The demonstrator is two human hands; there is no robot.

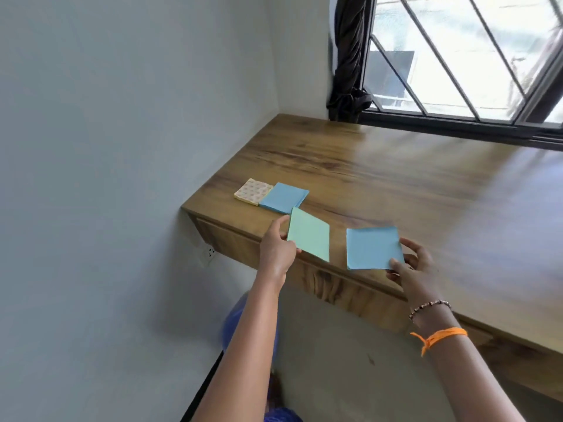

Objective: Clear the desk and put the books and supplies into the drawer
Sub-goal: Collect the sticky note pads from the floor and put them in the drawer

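Left hand point(275, 248): thumb and fingers point(281, 222) pinch the near-left edge of a green pad point(309, 234), which is tilted up off the desk point(411, 184). Right hand point(416, 271): thumb on top and fingers beneath pinch the right corner of a blue pad point(373, 248), held at the desk's front edge. Two supplies remain on the desk near its left end: a second blue pad point(284, 197) and, touching its left side, a patterned yellow pad point(253, 191). Both grips are narrow edge pinches, so a loose top sheet may fan or a pad may slip and fall past the front edge to the floor. With both hands occupied, opening the drawer point(231, 240), whose closed front shows under the desk's left end, probably requires setting a pad down or stacking the two. The desk is wood-grained and glossy, set into a corner between a pale wall point(122, 117) and a barred window point(457, 56) with a dark tied curtain point(350, 71).
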